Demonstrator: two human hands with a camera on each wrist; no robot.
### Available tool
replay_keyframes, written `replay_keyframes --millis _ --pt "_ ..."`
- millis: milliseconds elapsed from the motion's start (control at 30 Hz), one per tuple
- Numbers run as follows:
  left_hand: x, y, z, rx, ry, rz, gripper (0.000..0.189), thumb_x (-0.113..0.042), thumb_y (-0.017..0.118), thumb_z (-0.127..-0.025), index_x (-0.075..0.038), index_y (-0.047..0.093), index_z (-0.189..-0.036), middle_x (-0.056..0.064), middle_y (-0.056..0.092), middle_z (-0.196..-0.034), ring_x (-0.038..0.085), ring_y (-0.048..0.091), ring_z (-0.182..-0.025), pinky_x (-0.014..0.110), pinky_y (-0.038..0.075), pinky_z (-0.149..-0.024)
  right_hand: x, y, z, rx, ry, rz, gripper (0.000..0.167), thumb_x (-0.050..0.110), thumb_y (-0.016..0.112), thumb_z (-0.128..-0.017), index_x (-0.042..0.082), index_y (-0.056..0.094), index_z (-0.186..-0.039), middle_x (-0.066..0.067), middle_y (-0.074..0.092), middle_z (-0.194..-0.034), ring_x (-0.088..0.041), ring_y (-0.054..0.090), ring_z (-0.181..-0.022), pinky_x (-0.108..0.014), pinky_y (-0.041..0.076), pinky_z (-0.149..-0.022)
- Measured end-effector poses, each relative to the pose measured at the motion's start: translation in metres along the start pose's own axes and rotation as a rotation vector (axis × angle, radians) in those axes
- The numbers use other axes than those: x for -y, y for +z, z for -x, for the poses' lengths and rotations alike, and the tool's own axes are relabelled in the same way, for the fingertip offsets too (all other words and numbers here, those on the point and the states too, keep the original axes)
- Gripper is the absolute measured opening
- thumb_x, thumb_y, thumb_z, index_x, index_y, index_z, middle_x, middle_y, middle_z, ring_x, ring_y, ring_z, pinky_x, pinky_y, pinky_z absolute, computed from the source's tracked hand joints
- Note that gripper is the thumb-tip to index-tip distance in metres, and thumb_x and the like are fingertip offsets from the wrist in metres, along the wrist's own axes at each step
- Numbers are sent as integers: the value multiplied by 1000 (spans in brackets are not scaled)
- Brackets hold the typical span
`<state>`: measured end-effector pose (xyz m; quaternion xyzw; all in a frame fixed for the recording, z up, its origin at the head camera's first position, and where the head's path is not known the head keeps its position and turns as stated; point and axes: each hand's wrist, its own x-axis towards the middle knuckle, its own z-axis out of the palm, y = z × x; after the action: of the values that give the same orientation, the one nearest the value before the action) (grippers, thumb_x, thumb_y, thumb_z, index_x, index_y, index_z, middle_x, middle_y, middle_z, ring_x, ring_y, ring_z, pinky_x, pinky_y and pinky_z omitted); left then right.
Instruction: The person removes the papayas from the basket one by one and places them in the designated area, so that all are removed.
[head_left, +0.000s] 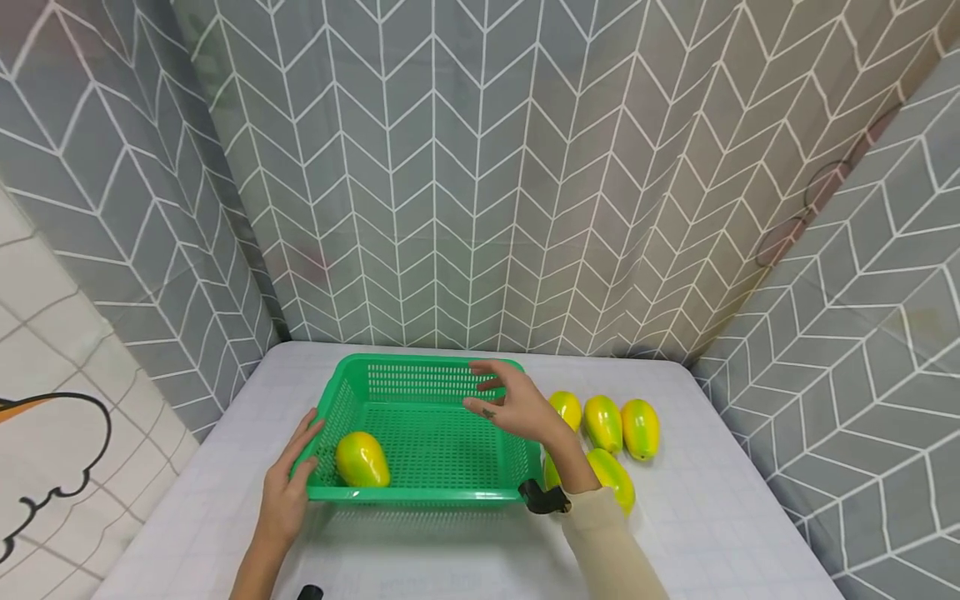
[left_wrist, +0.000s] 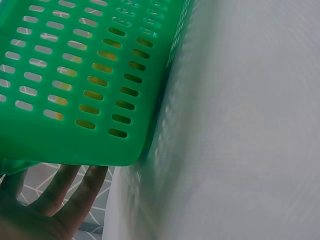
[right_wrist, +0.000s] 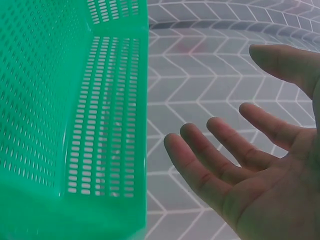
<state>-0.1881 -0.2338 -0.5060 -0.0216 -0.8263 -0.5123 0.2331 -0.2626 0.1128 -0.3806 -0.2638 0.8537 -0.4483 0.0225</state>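
A green plastic basket [head_left: 420, 496] with slotted walls stands on the table. One glossy yellow-green mango [head_left: 362, 459] lies inside at its front left. My left hand [head_left: 283, 492] is at the basket's left rim, its extended fingers [left_wrist: 82, 197] showing just past the rim in the left wrist view. Over the basket's right side hovers my right hand [head_left: 517, 404], with nothing in it; its fingers [right_wrist: 200, 172] are spread and the thumb is held apart. Beyond the right wrist lie several more mangoes [head_left: 603, 423], some partly hidden behind the forearm.
The table [head_left: 712, 500] has a white cover. Grey curtains [head_left: 465, 183] with white zigzag lines hang behind it and along the sides. A black wrist-camera mount [head_left: 543, 497] on the right wrist overlaps the basket's front right corner in the head view.
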Motion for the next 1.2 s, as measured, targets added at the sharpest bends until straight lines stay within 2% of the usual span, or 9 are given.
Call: replay_keyframes --millis 133,467,600,667,733,833,900,1067,1200 --pt "1 0 0 -5 -5 -1 51 0 43 -105 -10 56 -153 12 41 -170 -26 24 -147 -8 20 -113 4 8 -15 28 -35 7 60 24 73 -101 4 50 -153 -23 56 -153 -43 63 -132 -49 63 -103" --pt "1 0 1 -10 6 14 51 2 43 -105 -9 57 -152 12 42 -170 -24 25 -148 -8 21 -113 7 28 -40 89 -33 28 58 25 72 -102 5 51 -152 -20 59 -152 -42 64 -133 -50 62 -104" --pt "1 -1 1 -16 11 11 51 2 43 -105 -10 57 -153 -5 41 -170 -23 26 -149 -7 21 -114 9 36 -47 108 -11 57 58 27 72 -102 9 51 -153 -18 59 -152 -39 64 -133 -48 62 -103" --pt "1 -1 0 -17 11 15 51 2 43 -105 -10 57 -153 -8 41 -169 -21 27 -150 -7 21 -114 9 41 -51 121 -7 71 59 27 72 -102 8 51 -154 -18 59 -153 -37 64 -133 -47 62 -102" --pt "1 -1 0 -15 9 15 51 2 43 -105 -10 57 -153 -6 41 -170 -22 26 -149 -7 21 -114 8 45 -55 134 -2 95 59 28 72 -103 9 51 -154 -17 59 -153 -34 64 -133 -45 62 -101" --pt "1 0 0 -10 10 16 51 2 43 -105 -9 57 -152 7 42 -170 -23 26 -149 -8 21 -114 8 51 -60 154 -5 120 59 27 71 -103 9 50 -155 -16 59 -153 -33 65 -133 -43 61 -102" --pt "1 0 0 -5 10 17 51 3 43 -104 -8 57 -152 12 42 -170 -24 25 -148 -8 21 -114 8 55 -63 162 -10 129 58 27 71 -103 9 51 -155 -16 60 -153 -32 65 -133 -42 61 -104" --pt "-1 2 0 -5 18 22 52 4 43 -103 -8 57 -152 13 43 -169 -23 26 -148 -7 21 -114 6 64 -72 173 -28 133 58 28 72 -102 10 52 -154 -14 61 -151 -32 65 -132 -36 60 -103" --pt "0 2 0 -18 24 20 52 5 43 -103 -8 57 -151 8 43 -170 -23 27 -149 -7 21 -115 6 71 -78 204 -45 137 58 29 71 -103 10 51 -155 -15 60 -152 -34 65 -134 -34 60 -104"
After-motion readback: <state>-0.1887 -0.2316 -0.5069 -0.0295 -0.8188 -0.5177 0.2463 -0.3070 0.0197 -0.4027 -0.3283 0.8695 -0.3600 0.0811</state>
